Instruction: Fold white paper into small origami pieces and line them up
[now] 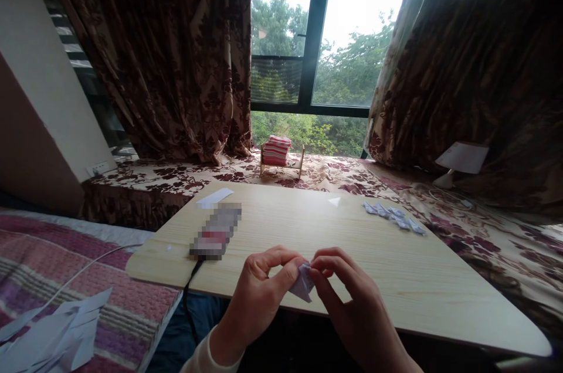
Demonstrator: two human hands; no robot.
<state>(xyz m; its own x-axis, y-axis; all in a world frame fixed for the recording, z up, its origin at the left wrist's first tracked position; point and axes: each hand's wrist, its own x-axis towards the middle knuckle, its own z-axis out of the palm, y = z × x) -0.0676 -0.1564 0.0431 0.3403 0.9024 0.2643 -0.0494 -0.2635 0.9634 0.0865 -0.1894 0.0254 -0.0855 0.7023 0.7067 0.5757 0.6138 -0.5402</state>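
Just above the table's near edge, a small piece of folded white paper point(303, 285) is held between both hands. My left hand point(266, 288) pinches it between thumb and fingers from the left. From the right, the fingertips of my right hand point(352, 288) grip its upper corner. Part of the paper is hidden behind the fingers. Several small folded paper pieces point(393, 216) lie together at the right rear of the table point(281, 226). A small white paper triangle point(334, 202) lies near the far edge, and a flat paper strip point(214, 197) at the far left.
A blurred-out device point(216, 232) with a black cable point(190, 291) lies on the table's left. Loose white paper sheets point(61, 326) rest on the striped bed cover point(132, 302). On the window ledge are a small rack of red-and-white cloths point(277, 150) and a white lamp point(461, 159).
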